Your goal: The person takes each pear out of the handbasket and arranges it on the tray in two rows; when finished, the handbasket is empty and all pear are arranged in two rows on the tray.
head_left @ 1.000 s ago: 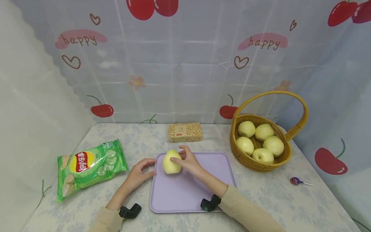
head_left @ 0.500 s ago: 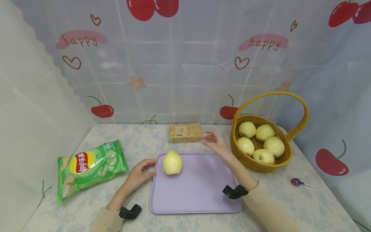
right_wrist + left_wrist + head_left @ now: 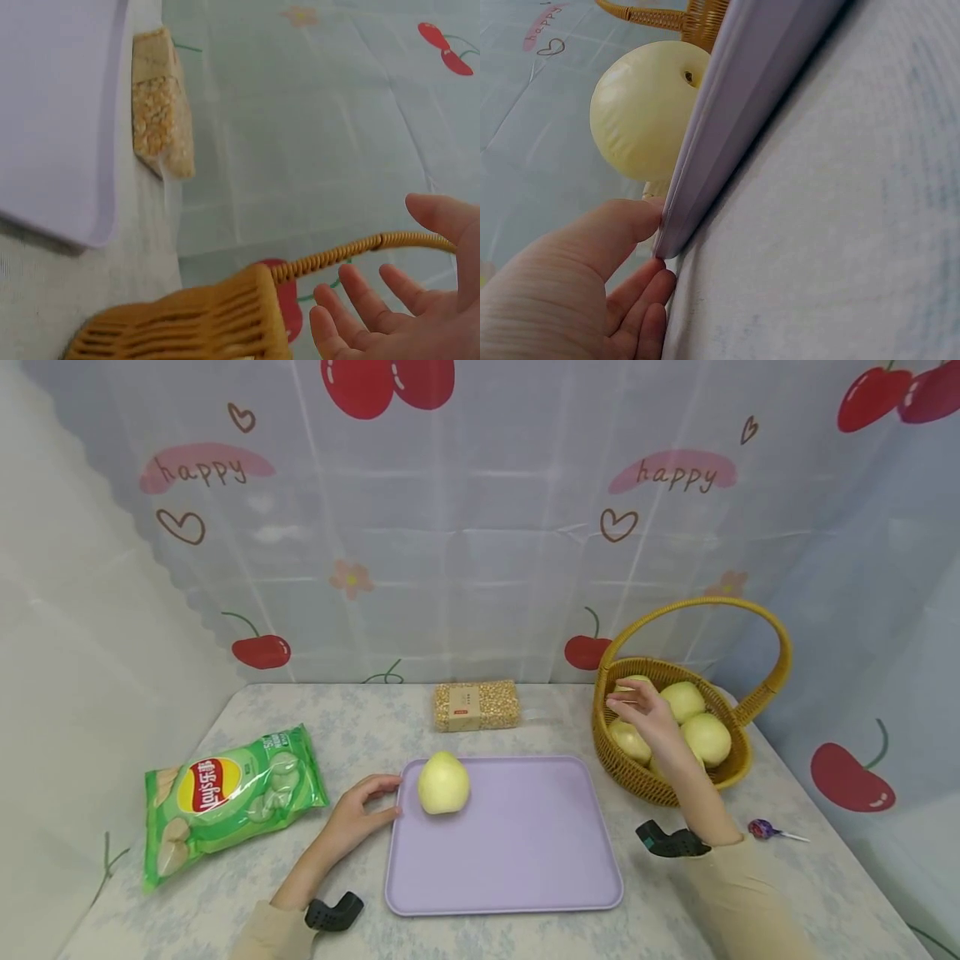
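A pale yellow apple (image 3: 443,783) sits near the far left corner of the lilac tray (image 3: 517,843). My left hand (image 3: 358,817) touches the tray's left edge with its fingertips; the left wrist view shows the thumb (image 3: 622,225) at the rim and the other fingers lower, by the corner. Over the wicker basket (image 3: 637,781), my right hand (image 3: 651,714) is raised with loosely spread fingers and holds nothing. Several more apples (image 3: 707,739) lie in the basket, some partly hidden by that hand and forearm. The right wrist view has the fingers beside the basket handle (image 3: 330,259).
A green bag of Lay's chips (image 3: 236,802) lies on the left of the table. Behind the tray is a clear pack of yellow grains (image 3: 487,706). A wrapped lollipop (image 3: 765,830) lies to the right, near the right sleeve. A printed curtain (image 3: 465,543) hangs behind.
My right hand has let go of the apple on the tray and moved right, past the grain pack, to over the basket. The left hand has stayed at the tray edge.
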### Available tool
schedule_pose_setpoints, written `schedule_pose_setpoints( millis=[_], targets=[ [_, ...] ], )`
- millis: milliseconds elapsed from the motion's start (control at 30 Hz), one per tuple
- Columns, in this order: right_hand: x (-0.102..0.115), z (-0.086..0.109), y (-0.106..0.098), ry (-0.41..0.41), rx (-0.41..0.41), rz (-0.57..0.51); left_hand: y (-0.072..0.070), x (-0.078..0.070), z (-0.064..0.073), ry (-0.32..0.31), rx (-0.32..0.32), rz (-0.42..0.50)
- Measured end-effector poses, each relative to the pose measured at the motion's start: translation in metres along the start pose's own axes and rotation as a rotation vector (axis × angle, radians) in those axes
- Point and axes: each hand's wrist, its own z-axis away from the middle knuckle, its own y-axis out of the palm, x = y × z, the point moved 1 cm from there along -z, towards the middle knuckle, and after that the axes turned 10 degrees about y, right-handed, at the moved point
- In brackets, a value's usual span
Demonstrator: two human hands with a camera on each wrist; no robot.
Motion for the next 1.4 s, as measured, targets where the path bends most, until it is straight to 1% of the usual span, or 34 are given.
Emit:
schedule_pose_setpoints(
  millis=[67,133,267,367,600,933,1133,1233,1400],
  targets=[
    [-0.006,0.001,-0.010,0.011,-0.025,0.013,-0.001,-0.005,0.001,-0.003,-0.001,-0.004],
    [-0.013,0.001,-0.018,0.020,-0.039,0.003,-0.002,-0.014,0.001,-0.001,-0.001,-0.003],
    [-0.025,0.002,-0.030,0.021,-0.057,-0.015,-0.005,-0.030,0.002,-0.006,0.010,0.005],
    [-0.031,0.001,-0.036,0.011,-0.074,-0.006,-0.006,-0.034,0.002,-0.011,0.014,0.007],
    [-0.036,-0.001,-0.043,-0.005,-0.081,0.016,-0.006,-0.032,0.001,-0.007,0.008,0.011],
    [-0.040,-0.002,-0.047,0.017,-0.061,0.043,-0.006,-0.032,0.000,0.006,0.009,0.006],
    [-0.046,-0.003,-0.050,0.018,-0.050,0.038,-0.005,-0.031,0.001,0.010,0.014,0.003],
    [-0.048,-0.004,-0.051,0.012,-0.027,0.047,-0.005,-0.031,0.002,0.009,0.019,0.007],
    [-0.048,-0.007,-0.052,0.025,0.073,0.067,-0.006,-0.032,0.002,0.005,0.018,0.017]
  ],
)
